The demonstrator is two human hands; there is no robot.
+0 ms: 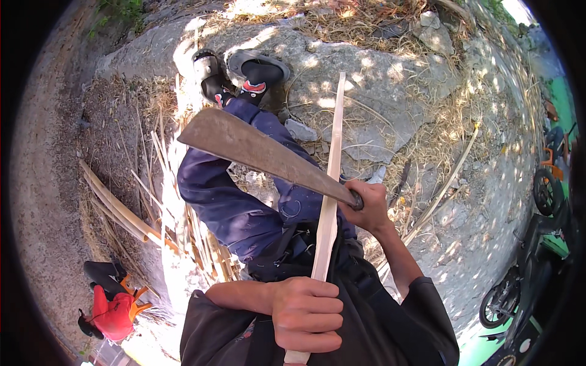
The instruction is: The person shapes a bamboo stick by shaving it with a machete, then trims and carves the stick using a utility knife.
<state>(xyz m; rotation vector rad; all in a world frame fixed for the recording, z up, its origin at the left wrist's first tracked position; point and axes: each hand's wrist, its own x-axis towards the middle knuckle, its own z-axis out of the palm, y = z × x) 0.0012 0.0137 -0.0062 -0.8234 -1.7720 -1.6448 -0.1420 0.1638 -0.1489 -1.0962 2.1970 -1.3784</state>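
Observation:
My left hand [308, 314] is closed in a fist round the lower part of a long, pale strip of split bamboo [333, 152]. The strip runs up and away from me, tapering to a thin far end. A machete [250, 145] with a broad, brown, worn blade lies across the strip, its wide tip pointing to the upper left over my legs. My right hand [366, 206] grips the machete by its dark handle, just right of the strip. The blade covers a short stretch of the strip; whether they touch, I cannot tell.
Split bamboo pieces [210, 253] lie in a heap left of my legs, with longer poles [116, 204] beyond. A person in red [113, 314] is at the lower left. Motorcycles [531, 256] stand at the right. Beyond my feet is a rock slab [378, 67] with dry straw.

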